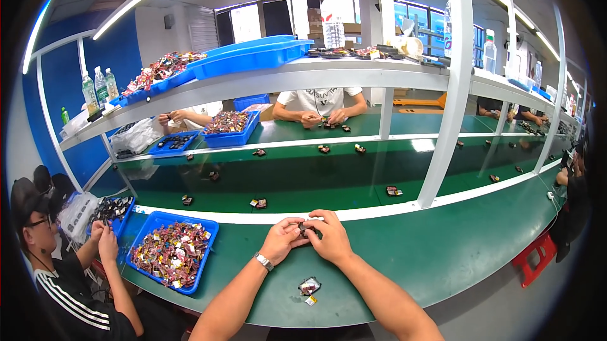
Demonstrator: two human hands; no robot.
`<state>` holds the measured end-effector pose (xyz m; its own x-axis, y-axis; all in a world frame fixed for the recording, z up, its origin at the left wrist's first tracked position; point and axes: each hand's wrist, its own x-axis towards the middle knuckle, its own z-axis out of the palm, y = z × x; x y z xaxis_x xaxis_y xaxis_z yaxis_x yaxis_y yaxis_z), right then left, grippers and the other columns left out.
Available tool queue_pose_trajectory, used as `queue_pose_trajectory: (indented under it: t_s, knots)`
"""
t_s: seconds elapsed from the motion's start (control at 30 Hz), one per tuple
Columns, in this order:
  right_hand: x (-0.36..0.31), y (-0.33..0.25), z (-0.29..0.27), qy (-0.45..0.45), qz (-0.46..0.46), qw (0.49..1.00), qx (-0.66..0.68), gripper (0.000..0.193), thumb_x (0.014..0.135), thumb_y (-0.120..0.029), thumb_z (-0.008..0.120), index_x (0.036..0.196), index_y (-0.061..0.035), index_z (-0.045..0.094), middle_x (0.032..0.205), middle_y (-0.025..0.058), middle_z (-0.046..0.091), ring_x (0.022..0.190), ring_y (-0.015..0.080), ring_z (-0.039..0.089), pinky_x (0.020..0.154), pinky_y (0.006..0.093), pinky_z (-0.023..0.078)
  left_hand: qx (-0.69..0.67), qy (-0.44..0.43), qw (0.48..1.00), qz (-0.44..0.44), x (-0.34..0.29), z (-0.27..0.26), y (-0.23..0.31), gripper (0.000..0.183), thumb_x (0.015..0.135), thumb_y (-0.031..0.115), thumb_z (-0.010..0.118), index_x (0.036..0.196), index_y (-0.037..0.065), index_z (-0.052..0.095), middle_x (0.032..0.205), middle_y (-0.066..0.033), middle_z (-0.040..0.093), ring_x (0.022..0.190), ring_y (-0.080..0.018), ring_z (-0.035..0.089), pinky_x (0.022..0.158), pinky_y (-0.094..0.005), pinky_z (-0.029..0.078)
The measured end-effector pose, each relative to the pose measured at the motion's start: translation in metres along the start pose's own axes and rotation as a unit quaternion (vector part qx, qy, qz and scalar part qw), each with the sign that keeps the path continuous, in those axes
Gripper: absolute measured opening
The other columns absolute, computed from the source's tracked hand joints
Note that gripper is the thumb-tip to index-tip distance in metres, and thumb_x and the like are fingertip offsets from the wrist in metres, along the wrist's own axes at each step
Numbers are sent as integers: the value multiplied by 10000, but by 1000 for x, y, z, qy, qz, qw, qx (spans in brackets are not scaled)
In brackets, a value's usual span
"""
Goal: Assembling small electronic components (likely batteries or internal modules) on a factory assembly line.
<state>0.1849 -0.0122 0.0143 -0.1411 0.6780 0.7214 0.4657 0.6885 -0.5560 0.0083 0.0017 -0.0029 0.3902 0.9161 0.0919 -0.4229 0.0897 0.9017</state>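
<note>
Over the green bench, my left hand (282,240) and my right hand (330,241) meet, fingers closed round a small black piece (309,229). The fingers cover most of this piece, so I cannot make out its kind. Between my forearms, near the bench's front edge, lies a small assembly with a dark rim and pale middle (309,286). Just below it sits a small yellow and white part (311,300). To the left of my hands stands a blue tray (212,240) heaped with small red, white and yellow parts.
A white rail (253,217) and an upright post (446,88) border the bench. Beyond, a dark green belt (291,179) carries several small assemblies. A shelf (284,74) above holds trays and bottles. A co-worker (69,271) sits at left; a red stool (535,259) stands right.
</note>
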Motion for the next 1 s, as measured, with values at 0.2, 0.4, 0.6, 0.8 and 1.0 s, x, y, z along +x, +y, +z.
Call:
queue_pose_trajectory:
  t_s: [0.2,0.4,0.6,0.8,1.0]
  knots:
    - [-1,4,2,0,-58,997,-58,139,744,-40,729,874,-58,684,932,56,619,882,237,619,710,341,536,9,10,1000,-15,-1,2,3,291,966,48,525,1251,12,477,1186,-129,618,1108,-224,618,982,-403,525]
    - [0,0,1,-21,-68,994,-81,169,747,-50,726,906,-78,677,955,43,617,876,226,613,700,338,540,15,24,999,-26,0,0,3,286,972,13,485,1258,3,474,1185,-136,616,1096,-220,623,966,-387,538]
    - [2,1,1,-17,-95,989,-113,155,763,-75,718,909,-77,667,945,39,610,878,230,611,707,340,539,22,20,999,-30,1,-1,2,275,980,26,485,1255,7,481,1169,-131,620,1094,-211,622,958,-376,540]
    - [1,4,0,-25,-106,987,-122,128,752,-71,720,869,-69,668,937,37,610,878,226,609,703,337,538,26,24,999,-33,1,0,2,264,987,30,477,1249,7,487,1170,-130,621,1090,-209,623,954,-371,542]
    - [-4,9,7,-28,-90,985,-142,108,758,-64,686,858,-61,648,953,37,597,893,223,608,681,351,550,35,29,998,-39,2,0,0,247,989,34,480,1234,11,500,1173,-131,623,1077,-205,629,946,-360,546]
